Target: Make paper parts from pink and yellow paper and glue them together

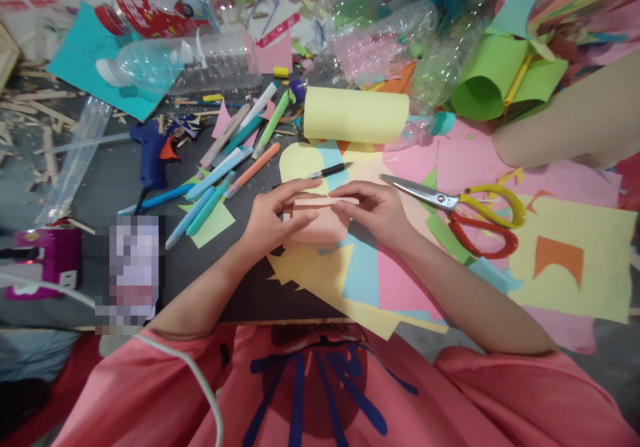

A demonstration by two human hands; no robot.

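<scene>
Above the dark table [255, 300], left grip [270, 217] and right grip [381, 212] pinch pink paper [320, 225] between them.

Central peach paper [320, 228]: matt, smooth. From it, at 3 o'clock, scissors [445, 200]: glossy metal blades, smooth plastic handles; at 1, yellow tube [356, 115]: matt paper; at 11, clear bottle [215, 63]: glossy, ridged plastic; at 10, glue gun [151, 157]: smooth plastic, and wood slivers [49, 153]: rough, dull; at 6, shirt [425, 413]: matt cloth.
</scene>
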